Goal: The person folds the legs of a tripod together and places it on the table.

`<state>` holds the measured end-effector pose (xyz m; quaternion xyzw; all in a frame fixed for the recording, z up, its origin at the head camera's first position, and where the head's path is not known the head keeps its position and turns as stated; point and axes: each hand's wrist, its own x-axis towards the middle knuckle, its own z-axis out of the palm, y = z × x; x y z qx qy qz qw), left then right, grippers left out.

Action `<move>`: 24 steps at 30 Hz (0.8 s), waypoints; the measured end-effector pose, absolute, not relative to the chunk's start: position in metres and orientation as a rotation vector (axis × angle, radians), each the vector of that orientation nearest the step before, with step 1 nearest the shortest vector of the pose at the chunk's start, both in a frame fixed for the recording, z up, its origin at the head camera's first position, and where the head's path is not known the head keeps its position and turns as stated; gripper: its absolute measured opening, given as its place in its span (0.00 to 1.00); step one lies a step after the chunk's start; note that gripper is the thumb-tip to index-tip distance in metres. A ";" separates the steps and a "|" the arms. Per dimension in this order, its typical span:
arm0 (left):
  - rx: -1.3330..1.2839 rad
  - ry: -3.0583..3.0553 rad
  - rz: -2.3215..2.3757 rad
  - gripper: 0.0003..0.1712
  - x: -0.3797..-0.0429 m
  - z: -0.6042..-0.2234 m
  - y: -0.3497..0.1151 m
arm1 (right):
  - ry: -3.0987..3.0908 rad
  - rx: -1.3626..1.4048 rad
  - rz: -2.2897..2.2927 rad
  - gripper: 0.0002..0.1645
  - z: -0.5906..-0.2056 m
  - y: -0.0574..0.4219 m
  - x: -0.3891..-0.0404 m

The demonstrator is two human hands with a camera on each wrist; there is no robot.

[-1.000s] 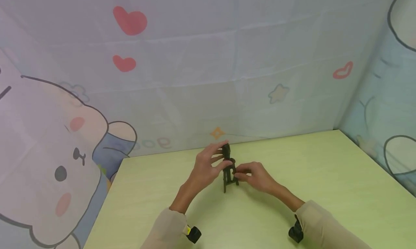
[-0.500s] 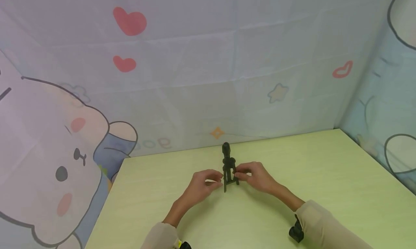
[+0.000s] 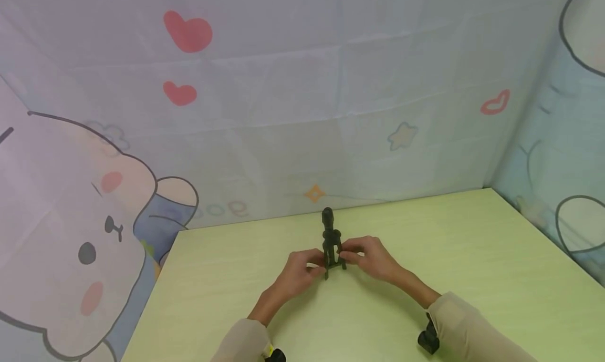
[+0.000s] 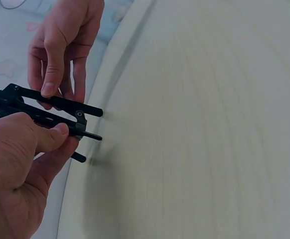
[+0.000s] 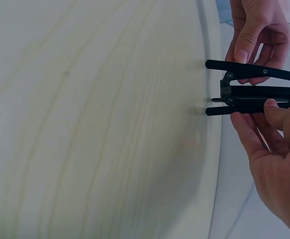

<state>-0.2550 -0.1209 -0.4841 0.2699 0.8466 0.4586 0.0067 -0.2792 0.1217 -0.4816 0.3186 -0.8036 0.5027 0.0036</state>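
Observation:
A small black tripod (image 3: 328, 223) stands upright on the table, its legs spread a little and its feet at the tabletop. From the left side, my left hand (image 3: 299, 270) pinches one leg between thumb and fingers. On the opposite side, another leg is pinched by my right hand (image 3: 373, 258). The left wrist view shows the legs (image 4: 55, 101) with small hinged braces between them and the left thumb lying along one leg. In the right wrist view, the right thumb and fingers close on the near leg (image 5: 249, 108).
The light yellow-green table (image 3: 425, 236) runs back to a cloth backdrop (image 3: 283, 141) printed with hearts and a cartoon animal. The tripod stands toward the table's back edge. A black wrist camera (image 3: 428, 341) hangs below the right sleeve (image 3: 472, 325).
My left hand has come down from the tripod's top, passed beside the leg, and now grips it low. My right hand has stayed on its leg.

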 end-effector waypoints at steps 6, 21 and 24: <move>0.895 2.676 1.411 0.09 -0.259 -0.489 -0.121 | -2.528 0.980 1.603 0.08 -0.482 0.121 -0.279; 0.979 2.714 1.334 0.10 -0.259 -0.489 -0.120 | -2.499 0.992 1.630 0.08 -0.481 0.118 -0.276; 0.979 2.708 1.330 0.11 -0.259 -0.489 -0.120 | -2.498 0.993 1.626 0.08 -0.482 0.117 -0.276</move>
